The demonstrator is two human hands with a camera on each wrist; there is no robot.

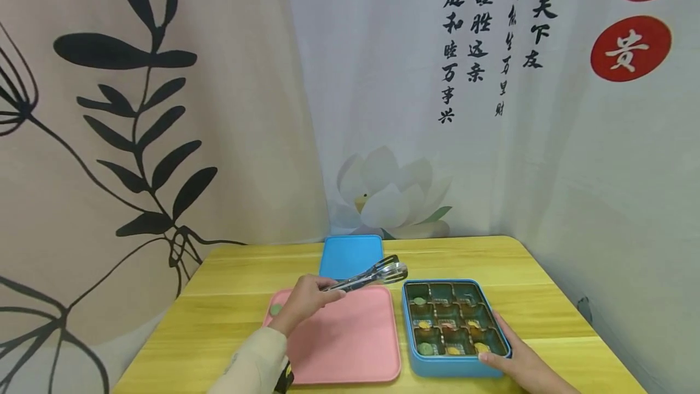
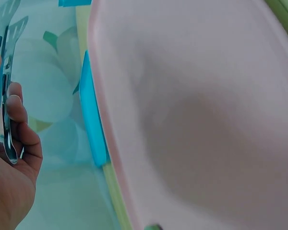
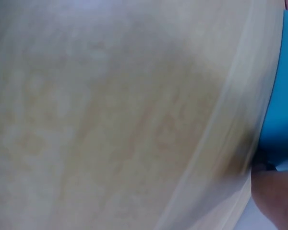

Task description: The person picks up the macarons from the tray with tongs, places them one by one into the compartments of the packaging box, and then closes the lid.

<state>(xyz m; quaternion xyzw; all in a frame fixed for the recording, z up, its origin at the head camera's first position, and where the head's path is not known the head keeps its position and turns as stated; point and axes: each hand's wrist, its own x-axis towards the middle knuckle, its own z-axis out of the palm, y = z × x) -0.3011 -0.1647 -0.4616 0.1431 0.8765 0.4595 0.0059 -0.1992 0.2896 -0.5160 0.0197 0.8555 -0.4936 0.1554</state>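
The left hand has its fingers clamped round metal tongs over the far side of the pink tray — while the right hand grips the near right corner of the compartmented blue box, on the worktop just right of that tray.

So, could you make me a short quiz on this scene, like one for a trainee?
1. How many compartments has the box?
2. True or false: the right hand holds the tongs.
3. What rests on the tray? A: the tongs; B: a green piece; C: the box.

Key:
1. Nine.
2. False; the left hand holds them, the right hand the box.
3. B.
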